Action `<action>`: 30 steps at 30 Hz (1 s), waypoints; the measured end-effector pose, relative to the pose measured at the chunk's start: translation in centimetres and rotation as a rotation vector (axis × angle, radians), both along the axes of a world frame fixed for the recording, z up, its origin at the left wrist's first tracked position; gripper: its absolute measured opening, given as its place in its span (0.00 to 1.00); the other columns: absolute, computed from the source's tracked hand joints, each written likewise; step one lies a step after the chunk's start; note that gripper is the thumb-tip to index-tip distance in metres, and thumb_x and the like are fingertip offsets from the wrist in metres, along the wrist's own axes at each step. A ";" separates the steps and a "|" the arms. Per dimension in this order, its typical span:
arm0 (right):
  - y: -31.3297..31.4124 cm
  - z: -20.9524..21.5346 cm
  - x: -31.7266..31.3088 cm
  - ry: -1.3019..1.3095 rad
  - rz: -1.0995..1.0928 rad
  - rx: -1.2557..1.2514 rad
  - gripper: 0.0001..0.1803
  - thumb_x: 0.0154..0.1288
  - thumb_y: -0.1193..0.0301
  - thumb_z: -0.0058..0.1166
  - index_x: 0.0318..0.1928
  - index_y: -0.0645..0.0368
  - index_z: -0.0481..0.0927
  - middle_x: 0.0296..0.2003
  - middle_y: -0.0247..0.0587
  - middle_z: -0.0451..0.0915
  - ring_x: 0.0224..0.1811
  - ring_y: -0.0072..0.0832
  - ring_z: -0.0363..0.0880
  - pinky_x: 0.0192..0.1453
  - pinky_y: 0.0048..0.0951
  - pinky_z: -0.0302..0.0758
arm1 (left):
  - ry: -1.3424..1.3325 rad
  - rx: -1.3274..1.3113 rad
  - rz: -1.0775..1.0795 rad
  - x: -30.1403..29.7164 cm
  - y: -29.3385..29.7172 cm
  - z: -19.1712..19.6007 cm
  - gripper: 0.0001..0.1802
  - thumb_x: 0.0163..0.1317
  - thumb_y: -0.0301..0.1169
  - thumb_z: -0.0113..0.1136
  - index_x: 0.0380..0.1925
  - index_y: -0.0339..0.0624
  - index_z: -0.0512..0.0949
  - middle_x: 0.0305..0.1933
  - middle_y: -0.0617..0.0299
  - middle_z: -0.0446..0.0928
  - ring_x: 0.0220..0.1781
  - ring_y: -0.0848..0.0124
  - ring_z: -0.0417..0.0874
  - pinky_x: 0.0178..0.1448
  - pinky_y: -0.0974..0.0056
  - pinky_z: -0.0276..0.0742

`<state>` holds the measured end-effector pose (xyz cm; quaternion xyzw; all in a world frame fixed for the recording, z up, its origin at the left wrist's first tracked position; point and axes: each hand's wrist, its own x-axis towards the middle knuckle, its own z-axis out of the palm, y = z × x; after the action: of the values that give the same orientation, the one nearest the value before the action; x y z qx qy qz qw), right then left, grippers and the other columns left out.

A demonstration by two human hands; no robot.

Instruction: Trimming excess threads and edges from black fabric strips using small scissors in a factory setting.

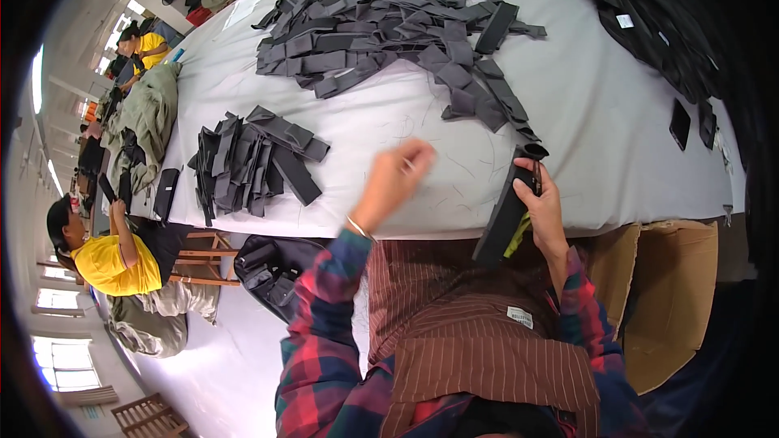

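The right hand [542,203] is clamped on a long black fabric strip [505,219], its top end curled over. The left hand [398,174] hovers over the grey worktop [617,138], fingers pinched together, empty.

Long grey table [617,113], pale floor [219,357], bright windows [61,361].

table [568,105], grey cover | big heap of dark fabric strips [389,24] at its middle | smaller stack [251,162] left of heap | black pieces [649,16] right of heap
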<state>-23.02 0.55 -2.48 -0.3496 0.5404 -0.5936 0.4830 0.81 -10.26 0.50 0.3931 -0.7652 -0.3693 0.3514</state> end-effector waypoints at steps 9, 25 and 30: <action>-0.3 -1.0 0.4 0.103 -0.040 -0.025 0.13 0.65 0.75 0.55 0.50 0.59 0.77 0.33 0.19 0.71 0.33 0.10 0.64 0.39 0.14 0.62 | -0.966 -0.465 0.363 16.7 -9.3 -5.2 0.25 0.55 0.30 0.56 0.56 0.42 0.71 0.60 0.51 0.70 0.58 0.55 0.72 0.62 0.53 0.63; -0.1 -0.9 0.4 0.191 -0.018 -0.063 0.09 0.67 0.75 0.50 0.47 0.57 0.77 0.34 0.23 0.73 0.34 0.13 0.68 0.37 0.18 0.69 | -0.624 -0.249 0.301 24.4 -2.6 -2.5 0.22 0.45 0.13 0.48 0.42 0.38 0.80 0.49 0.52 0.79 0.52 0.51 0.78 0.57 0.56 0.73; 0.5 -0.9 0.3 0.281 0.087 -0.128 0.04 0.65 0.75 0.49 0.40 0.57 0.72 0.30 0.27 0.69 0.30 0.14 0.67 0.32 0.19 0.70 | -0.233 -0.161 0.255 14.6 0.1 -1.8 0.20 0.50 0.12 0.53 0.43 0.37 0.81 0.40 0.55 0.82 0.41 0.68 0.82 0.51 0.67 0.74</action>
<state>-22.71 1.08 -3.35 -0.4825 0.5480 -0.5506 0.4047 15.45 -10.21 -1.32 0.4977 -0.7718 -0.2113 0.3345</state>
